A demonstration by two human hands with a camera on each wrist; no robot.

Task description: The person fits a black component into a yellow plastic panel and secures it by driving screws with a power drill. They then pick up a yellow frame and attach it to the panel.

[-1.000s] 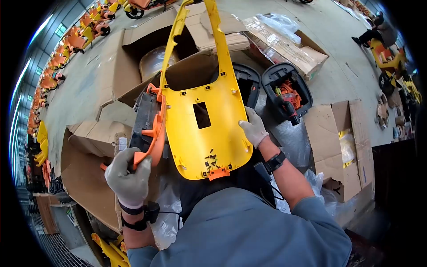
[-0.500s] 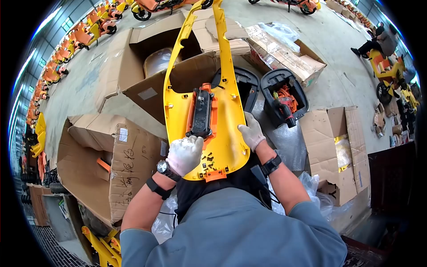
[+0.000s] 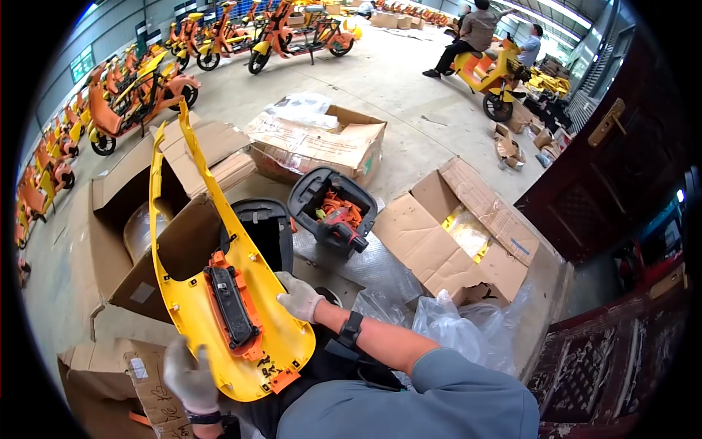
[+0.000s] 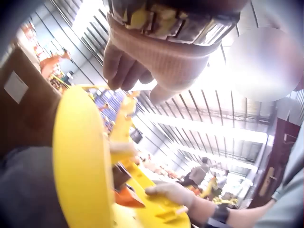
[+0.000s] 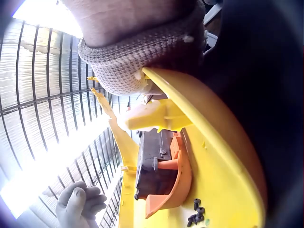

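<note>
A long yellow scooter body panel (image 3: 292,340) lies inner face up across the person's lap, its two arms pointing away. My right hand (image 3: 298,296), in a knitted glove, grips its right edge with the thumb over the inner face. An orange bracket with a black box-like insert (image 3: 235,307) lies on the panel's middle, over where its cutout was. Several small black screws (image 5: 197,211) sit below it, near an orange tab (image 3: 285,380) on the near edge. My gloved left hand (image 3: 191,377), holding nothing, hovers beside the left edge, its fingers loosely bent in the left wrist view.
A black tub (image 3: 307,201) holds a red power drill (image 3: 344,228) and orange parts. Cardboard boxes stand left (image 3: 117,271), ahead (image 3: 351,150) and right (image 3: 417,249), with clear plastic bags (image 3: 453,329) at the right. Assembled scooters (image 3: 292,40) and a seated person (image 3: 475,33) are farther off.
The left hand brought the orange bracket with its black insert from the left onto the panel, let go and moved back left. The head view turned right and up. The right hand kept its grip.
</note>
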